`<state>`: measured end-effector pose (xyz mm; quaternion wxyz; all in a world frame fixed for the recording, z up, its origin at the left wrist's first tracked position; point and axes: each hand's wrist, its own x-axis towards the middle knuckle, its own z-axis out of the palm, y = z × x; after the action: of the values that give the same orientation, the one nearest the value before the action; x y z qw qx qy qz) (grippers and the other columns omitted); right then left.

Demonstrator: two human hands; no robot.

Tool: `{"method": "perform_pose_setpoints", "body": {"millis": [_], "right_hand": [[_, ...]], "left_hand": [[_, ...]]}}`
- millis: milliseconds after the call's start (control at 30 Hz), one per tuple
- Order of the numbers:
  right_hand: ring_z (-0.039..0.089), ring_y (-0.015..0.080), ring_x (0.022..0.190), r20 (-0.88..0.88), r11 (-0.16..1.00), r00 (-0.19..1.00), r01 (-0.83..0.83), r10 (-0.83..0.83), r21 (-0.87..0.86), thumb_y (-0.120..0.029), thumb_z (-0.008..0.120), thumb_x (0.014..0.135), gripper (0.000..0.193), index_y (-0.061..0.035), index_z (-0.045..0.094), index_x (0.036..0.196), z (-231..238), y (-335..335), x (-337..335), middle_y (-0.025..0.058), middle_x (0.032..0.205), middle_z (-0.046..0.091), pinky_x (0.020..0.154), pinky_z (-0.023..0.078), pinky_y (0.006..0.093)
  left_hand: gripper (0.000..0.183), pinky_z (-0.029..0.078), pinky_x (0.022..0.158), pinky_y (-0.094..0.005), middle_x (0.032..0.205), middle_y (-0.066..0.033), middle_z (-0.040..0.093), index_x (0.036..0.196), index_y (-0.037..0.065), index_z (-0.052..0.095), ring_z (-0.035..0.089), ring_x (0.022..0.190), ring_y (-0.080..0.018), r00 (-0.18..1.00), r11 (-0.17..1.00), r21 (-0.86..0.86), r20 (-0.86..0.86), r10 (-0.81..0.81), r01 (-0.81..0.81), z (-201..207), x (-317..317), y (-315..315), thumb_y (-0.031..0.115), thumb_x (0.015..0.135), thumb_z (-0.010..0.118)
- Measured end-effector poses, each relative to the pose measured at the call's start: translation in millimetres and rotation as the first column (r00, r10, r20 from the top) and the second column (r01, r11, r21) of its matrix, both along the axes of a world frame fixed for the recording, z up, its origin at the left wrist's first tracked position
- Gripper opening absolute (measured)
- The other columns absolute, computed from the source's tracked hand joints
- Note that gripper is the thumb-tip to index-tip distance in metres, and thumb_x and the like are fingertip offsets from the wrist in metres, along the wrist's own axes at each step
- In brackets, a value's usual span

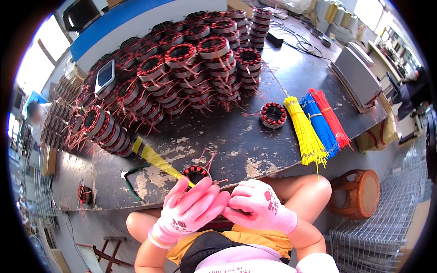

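My left hand [189, 211], in a pink glove, is closed at the near edge of the table. A yellow wire [161, 159], smeared into a fan shape by motion, runs from its fingers toward the upper left. Close beside it, my right hand [257, 204], also gloved in pink, has its fingers pinched together; what lies in them is hidden. Just beyond my left fingers sits a ring-shaped motor stator [196, 171] with red windings and loose leads, partly covered by the glove.
Stacked stators [182, 68] fill the far left, a white-framed device [105, 75] on top. One stator [273, 115] stands alone near yellow [304, 132], blue [320, 120] and red [328, 113] wire bundles. A green-handled tool [131, 184] lies left; a wooden stool [357, 193] stands right.
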<state>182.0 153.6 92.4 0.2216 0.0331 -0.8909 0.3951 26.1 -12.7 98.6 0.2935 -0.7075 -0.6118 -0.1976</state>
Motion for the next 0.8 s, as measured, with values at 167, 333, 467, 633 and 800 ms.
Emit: {"method": "perform_pose_setpoints", "body": {"millis": [167,333,467,633,800], "right_hand": [[0.068,0.0271,0.083,0.115,0.986,0.988,0.116,-0.102,-0.12,-0.016,0.075,0.088,0.014,-0.0071,0.075,0.098,-33.9,16.2,-16.1,0.0075,0.086,0.07,0.073,0.053,0.0386],[0.064,0.0214,0.081,0.103,0.842,0.955,0.19,-0.277,0.505,-0.024,0.078,0.085,0.015,-0.0168,0.069,0.095,-88.0,-4.2,-41.1,0.0008,0.082,0.063,0.072,0.051,0.0383],[0.065,0.0215,0.075,0.099,0.86,0.944,0.241,-0.316,0.45,-0.022,0.077,0.087,0.016,-0.0178,0.067,0.098,-109.8,-9.9,-32.4,0.0003,0.077,0.063,0.069,0.05,0.0381],[0.07,0.0192,0.081,0.213,0.96,0.936,0.262,-0.279,0.104,-0.021,0.073,0.092,0.018,-0.0114,0.072,0.107,-123.9,-9.2,-30.4,0.0048,0.091,0.073,0.071,0.053,0.0345],[0.068,0.0117,0.076,0.64,0.69,0.738,0.351,0.212,-0.633,-0.029,0.065,0.099,0.03,-0.0023,0.071,0.111,-98.9,44.8,-79.9,0.0041,0.091,0.074,0.068,0.052,0.0279]], "left_hand": [[0.031,0.06,0.073,-0.0354,0.091,-0.0018,0.062,0.107,0.015,0.075,0.069,0.09,-0.0207,0.932,0.98,-0.117,0.307,0.19,-0.161,-22.2,-18.1,-10.3,0.009,0.077,0.079],[0.023,0.055,0.065,-0.0394,0.097,-0.0074,0.065,0.114,0.013,0.068,0.069,0.079,-0.0312,0.666,0.961,-0.247,0.698,0.263,-0.122,-78.3,-27.2,16.9,0.01,0.091,0.07],[0.023,0.056,0.068,-0.0408,0.101,-0.0069,0.065,0.117,0.013,0.066,0.069,0.085,-0.0319,0.676,0.933,-0.307,0.648,0.351,-0.19,-101.9,-32.2,15.6,0.012,0.094,0.068],[0.023,0.056,0.072,-0.0401,0.105,-0.0082,0.064,0.118,0.012,0.066,0.07,0.089,-0.0323,0.593,0.915,-0.364,0.702,0.393,-0.175,-99.4,-35.0,11.9,0.011,0.095,0.066],[0.027,0.057,0.08,-0.0366,0.108,-0.0133,0.065,0.124,0.005,0.065,0.07,0.092,-0.0301,0.494,0.966,-0.26,0.838,0.232,-0.012,-82.3,-38.4,24.4,0.003,0.097,0.064]]}}
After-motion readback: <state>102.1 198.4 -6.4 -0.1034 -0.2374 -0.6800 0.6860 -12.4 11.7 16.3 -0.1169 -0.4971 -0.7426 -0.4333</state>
